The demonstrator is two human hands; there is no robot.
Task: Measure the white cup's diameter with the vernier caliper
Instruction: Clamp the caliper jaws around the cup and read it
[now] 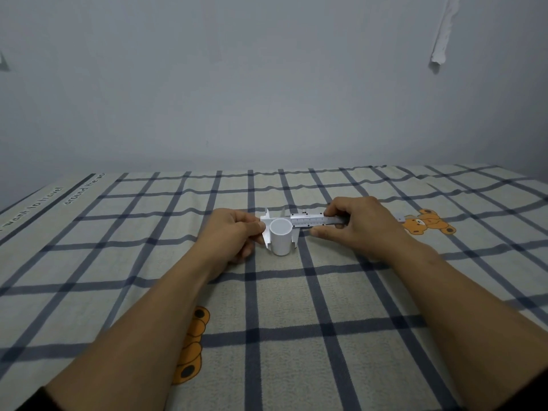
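A small white cup (281, 237) stands upright on the checked cloth, near the middle of the view. A steel vernier caliper (308, 221) lies level across its top, one lower jaw on each side of the cup's wall. My left hand (234, 235) pinches the caliper's fixed-jaw end just left of the cup. Gripping the beam and slider to the right of the cup is my right hand (355, 226), thumb underneath. The beam's far end pokes out past my right hand.
The checked cloth (296, 307) with dark blue lines covers the whole surface. Orange bear prints sit at the right (427, 222) and near my left forearm (192, 345). A grey wall (267, 84) rises right behind the cloth's far edge.
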